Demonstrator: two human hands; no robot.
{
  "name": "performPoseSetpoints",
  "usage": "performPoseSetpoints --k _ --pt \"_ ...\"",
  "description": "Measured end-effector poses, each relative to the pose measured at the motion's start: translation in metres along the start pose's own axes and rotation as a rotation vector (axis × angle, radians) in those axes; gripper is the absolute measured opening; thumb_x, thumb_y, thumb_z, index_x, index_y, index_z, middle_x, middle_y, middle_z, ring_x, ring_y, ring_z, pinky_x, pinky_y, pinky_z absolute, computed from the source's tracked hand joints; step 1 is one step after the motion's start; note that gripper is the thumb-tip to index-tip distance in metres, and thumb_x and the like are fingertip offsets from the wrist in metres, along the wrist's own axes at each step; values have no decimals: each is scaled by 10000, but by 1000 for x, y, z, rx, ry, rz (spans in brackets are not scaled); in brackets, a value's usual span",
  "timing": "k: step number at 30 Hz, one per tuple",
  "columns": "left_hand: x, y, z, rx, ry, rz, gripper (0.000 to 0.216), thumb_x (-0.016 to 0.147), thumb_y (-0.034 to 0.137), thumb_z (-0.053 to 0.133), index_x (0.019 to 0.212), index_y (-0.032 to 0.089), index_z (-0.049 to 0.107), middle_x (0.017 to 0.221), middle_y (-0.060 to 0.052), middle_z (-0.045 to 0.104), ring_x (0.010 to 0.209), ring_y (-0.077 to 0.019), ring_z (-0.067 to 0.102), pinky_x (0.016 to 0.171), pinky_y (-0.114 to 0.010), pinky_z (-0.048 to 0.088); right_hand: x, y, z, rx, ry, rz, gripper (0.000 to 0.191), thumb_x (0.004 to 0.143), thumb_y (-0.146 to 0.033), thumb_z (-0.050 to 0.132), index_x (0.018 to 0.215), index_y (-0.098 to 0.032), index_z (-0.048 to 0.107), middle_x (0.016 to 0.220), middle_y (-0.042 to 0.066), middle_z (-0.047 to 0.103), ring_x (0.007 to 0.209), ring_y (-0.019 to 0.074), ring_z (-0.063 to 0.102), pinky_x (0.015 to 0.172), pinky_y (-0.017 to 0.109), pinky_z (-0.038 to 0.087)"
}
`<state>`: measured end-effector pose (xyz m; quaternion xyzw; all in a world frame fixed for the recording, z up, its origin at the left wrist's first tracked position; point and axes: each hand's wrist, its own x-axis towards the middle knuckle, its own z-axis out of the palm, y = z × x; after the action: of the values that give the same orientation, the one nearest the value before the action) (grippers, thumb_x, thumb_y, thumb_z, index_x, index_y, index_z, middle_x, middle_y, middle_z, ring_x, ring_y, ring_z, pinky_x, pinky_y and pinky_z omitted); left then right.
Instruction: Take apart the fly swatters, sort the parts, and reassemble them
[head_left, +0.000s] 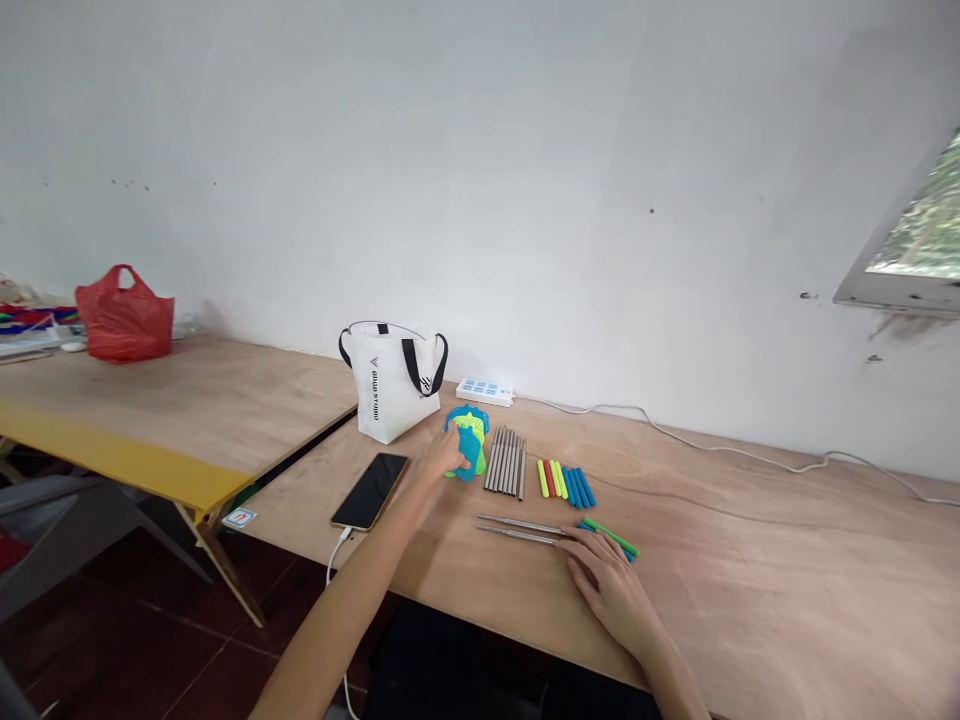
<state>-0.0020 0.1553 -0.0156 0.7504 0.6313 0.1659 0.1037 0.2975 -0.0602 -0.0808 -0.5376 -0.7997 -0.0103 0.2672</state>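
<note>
My left hand [444,455] reaches to a small stack of flat plastic pieces. Its thumb and fingers are closed on a blue flat piece [471,448] with a wavy outline. Yellow-green flat pieces [481,466] and another blue one lie beneath it. My right hand [611,585] rests on the table with its fingers stretched out over the right ends of two thin metal rods [517,523]. Just beyond those fingers lie a green stick [611,537] and blue sticks, partly covered by the hand.
Several grey metal tubes [507,463] and a row of coloured sticks [566,483] lie ahead. A phone [370,491] on a cable, a white bag [397,390] and a power strip [484,391] stand around them. A gap parts this table from the left one, which bears a red bag [126,318].
</note>
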Motion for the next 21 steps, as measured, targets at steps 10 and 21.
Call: performPoseSetpoints --k 10,21 --pt "-103 -27 -30 62 -82 -60 396 909 310 481 1291 269 577 1354 -90 630 1252 -341 582 1029 -508 430 1 -1 -1 9 -13 2 361 1020 -251 437 1309 -339 633 1370 39 637 1301 215 563 1148 494 397" --pt "-119 -22 -1 18 -67 77 675 741 12 458 1316 352 561 1291 -46 601 1241 -279 562 1024 -417 427 -1 1 2 -19 11 -3 369 1006 -254 453 1306 -356 643 1369 32 642 1284 234 585 1129 504 432"
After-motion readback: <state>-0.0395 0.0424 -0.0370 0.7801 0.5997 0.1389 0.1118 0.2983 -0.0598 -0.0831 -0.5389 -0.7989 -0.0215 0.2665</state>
